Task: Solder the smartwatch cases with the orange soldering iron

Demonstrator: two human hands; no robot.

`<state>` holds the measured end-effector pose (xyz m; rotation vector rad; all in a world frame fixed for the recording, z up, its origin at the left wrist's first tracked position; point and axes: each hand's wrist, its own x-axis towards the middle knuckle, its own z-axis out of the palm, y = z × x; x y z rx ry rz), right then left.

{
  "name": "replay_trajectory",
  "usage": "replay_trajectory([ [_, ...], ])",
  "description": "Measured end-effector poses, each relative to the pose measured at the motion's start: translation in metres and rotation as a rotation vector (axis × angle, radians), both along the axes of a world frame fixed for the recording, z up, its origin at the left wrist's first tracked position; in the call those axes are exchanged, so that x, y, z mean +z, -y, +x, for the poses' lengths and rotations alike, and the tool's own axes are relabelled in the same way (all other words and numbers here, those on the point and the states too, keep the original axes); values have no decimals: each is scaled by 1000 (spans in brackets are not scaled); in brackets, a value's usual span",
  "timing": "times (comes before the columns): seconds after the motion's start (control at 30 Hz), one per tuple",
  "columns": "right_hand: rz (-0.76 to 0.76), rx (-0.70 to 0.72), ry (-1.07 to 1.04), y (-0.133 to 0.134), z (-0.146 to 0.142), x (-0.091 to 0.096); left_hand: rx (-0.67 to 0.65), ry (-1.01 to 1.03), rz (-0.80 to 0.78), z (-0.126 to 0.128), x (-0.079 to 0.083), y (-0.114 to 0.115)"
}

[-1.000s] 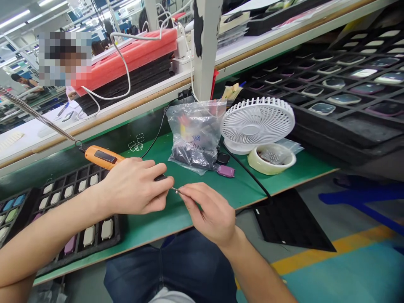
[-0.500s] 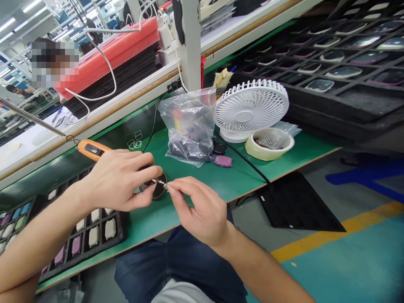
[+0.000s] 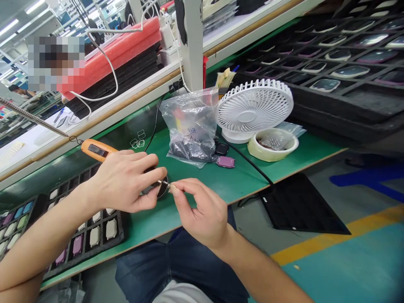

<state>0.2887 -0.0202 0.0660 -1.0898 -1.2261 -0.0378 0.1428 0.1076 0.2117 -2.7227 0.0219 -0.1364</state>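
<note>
My left hand point(image 3: 131, 181) is wrapped round an orange electric screwdriver point(image 3: 97, 150) that hangs from a coiled metal spring. The tool's thin metal bit point(image 3: 161, 182) points right, past my left fingertips. Thumb and forefinger of my right hand point(image 3: 199, 210) are pinched together at the end of the bit, on something too small to make out. Below the fingertips, partly covered, sits a round dark dish point(image 3: 163, 189) on the green bench. A black foam tray point(image 3: 121, 229) with pale and purple small device cases lies under and beside my left forearm.
Behind my hands stand a clear plastic bag point(image 3: 191, 126), a purple case point(image 3: 226, 162), a white fan point(image 3: 255, 110) and a tape roll point(image 3: 274, 145). Thin rings point(image 3: 138, 141) lie near the bench's back. Stacked black trays point(image 3: 331, 101) fill the right. A person sits far left.
The whole view has shifted slightly. Both hands stay together at the screwdriver's bit, with almost no change in grip.
</note>
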Motion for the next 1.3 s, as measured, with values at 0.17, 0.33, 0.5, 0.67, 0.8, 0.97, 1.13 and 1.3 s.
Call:
replay_trajectory([
  [0.17,-17,12,-37,-2,-3,1,0,37,20,-1,-4,-1],
  [0.33,-50,19,-83,-4,-7,1,8,78,31,-2,-10,-3],
  [0.5,-78,24,-145,0,-10,4,-14,128,48,-2,-12,-3],
  [0.67,-103,28,-172,3,-10,7,4,97,36,-2,-10,-2],
  [0.8,-108,35,-189,2,-9,5,2,2,17,-2,-6,-3],
  [0.97,-105,52,-205,1,-8,0,-18,-25,61,-1,-3,-2],
  [1.13,-106,58,-206,1,-7,-1,-43,-13,70,1,-4,-4],
  [1.3,-115,63,-212,2,-7,0,-37,15,65,2,-7,-5],
])
